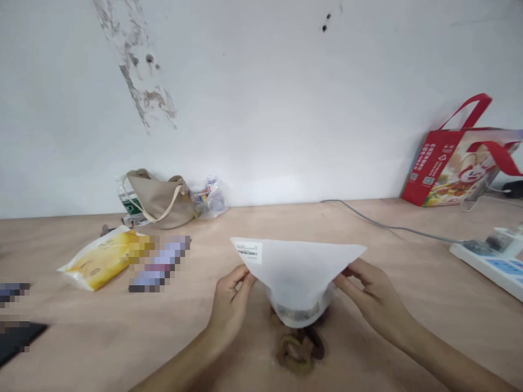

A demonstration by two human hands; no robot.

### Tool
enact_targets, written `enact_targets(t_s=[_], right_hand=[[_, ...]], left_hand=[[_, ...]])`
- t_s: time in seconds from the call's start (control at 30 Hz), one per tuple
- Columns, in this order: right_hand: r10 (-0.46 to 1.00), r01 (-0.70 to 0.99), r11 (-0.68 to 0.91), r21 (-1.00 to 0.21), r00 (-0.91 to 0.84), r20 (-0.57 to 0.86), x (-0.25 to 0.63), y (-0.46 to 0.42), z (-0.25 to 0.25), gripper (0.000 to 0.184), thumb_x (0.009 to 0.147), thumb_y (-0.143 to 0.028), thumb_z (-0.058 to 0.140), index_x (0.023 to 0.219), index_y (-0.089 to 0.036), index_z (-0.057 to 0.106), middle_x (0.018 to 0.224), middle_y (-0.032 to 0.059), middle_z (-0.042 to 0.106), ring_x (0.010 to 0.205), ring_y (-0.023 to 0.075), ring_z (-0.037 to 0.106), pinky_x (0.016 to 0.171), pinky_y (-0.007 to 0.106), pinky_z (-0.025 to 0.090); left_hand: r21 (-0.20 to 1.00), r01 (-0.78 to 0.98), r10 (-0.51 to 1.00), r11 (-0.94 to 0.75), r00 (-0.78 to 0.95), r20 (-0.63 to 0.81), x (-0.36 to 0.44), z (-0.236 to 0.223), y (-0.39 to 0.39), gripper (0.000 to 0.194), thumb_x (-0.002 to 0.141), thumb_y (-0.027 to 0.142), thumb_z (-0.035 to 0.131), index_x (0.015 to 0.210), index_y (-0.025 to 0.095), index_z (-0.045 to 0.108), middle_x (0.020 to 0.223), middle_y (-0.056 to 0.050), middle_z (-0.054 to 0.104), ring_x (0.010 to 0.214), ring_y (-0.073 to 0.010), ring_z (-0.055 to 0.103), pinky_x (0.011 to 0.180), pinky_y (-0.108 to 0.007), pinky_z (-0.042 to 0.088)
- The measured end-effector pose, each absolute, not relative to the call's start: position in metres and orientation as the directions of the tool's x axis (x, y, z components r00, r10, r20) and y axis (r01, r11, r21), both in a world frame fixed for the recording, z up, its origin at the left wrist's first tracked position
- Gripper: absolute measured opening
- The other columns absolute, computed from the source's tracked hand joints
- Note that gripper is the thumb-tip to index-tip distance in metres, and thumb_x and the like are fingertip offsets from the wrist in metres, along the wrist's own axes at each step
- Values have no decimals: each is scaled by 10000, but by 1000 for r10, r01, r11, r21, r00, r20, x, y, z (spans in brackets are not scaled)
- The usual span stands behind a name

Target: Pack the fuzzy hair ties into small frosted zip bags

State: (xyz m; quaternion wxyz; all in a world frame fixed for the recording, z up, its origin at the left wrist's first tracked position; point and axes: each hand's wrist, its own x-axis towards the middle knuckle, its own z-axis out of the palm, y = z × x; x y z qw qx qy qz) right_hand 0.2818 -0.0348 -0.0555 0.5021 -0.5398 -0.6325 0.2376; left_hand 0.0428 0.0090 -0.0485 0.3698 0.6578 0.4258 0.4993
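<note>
Between my two hands is a white frosted plastic bag, pulled wide at its top and narrowing to a rounded bottom. A barcode label sits at its upper left corner. Something dark and patterned shows faintly through the lower part; I cannot make out what. My left hand pinches the left edge, and my right hand pinches the right edge. On the table under the bag lie several brown and yellowish ring-shaped things, like hair ties or bracelets, partly hidden by it.
Left lie a yellow-and-white packet, a blurred purple phone-like object and a dark flat object. A beige handbag and a clear bag of items stand by the wall. Right are a red carrier bag, power strip and grey cable.
</note>
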Motion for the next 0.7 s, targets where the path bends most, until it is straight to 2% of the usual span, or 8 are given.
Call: enact_targets(t_s=[0.13, 0.23, 0.37, 0.5, 0.7], right_hand=[[943, 291, 255, -922, 134, 303, 279, -15, -54, 296, 827, -487, 498, 807, -204, 581, 763, 24, 609, 744, 192, 568, 677, 287, 447], [958, 279, 212, -936, 130, 256, 278, -7, -65, 382, 852, -530, 433, 926, -193, 599, 857, 42, 651, 801, 205, 603, 726, 310, 469], [978, 309, 168, -936, 65, 197, 277, -2, -83, 434, 843, -535, 466, 1072, -198, 616, 1092, 81, 648, 1032, 256, 569, 885, 375, 430], [980, 339, 198, -920, -45, 195, 271, 6, -88, 459, 850, -508, 483, 1161, -191, 601, 1232, 89, 590, 1152, 267, 503, 992, 423, 342], [939, 321, 317, -892, -242, 246, 258, 18, -83, 396, 886, -463, 462, 1135, -208, 634, 1182, 60, 631, 1103, 234, 549, 973, 376, 373]], left_hand=[[966, 64, 968, -252, 3, 252, 50, -52, 31, 209, 752, 345, 601, 647, 165, 614, 588, 24, 561, 606, -135, 506, 610, -216, 409], [987, -80, 987, -139, -96, 132, 49, -64, 48, 247, 709, 399, 639, 675, 158, 591, 587, 35, 537, 579, -121, 491, 571, -213, 404], [984, -166, 984, -61, -174, 31, 49, -79, 67, 240, 696, 389, 629, 704, 167, 539, 626, 27, 573, 597, -128, 540, 570, -230, 441], [963, -267, 990, 25, -126, -61, 65, -85, 80, 175, 712, 337, 594, 745, 177, 530, 729, -7, 638, 649, -155, 607, 599, -283, 499], [943, -330, 999, 47, 2, -49, 96, -91, 85, 222, 665, 364, 649, 740, 171, 571, 702, -14, 656, 681, -177, 626, 666, -296, 507]])
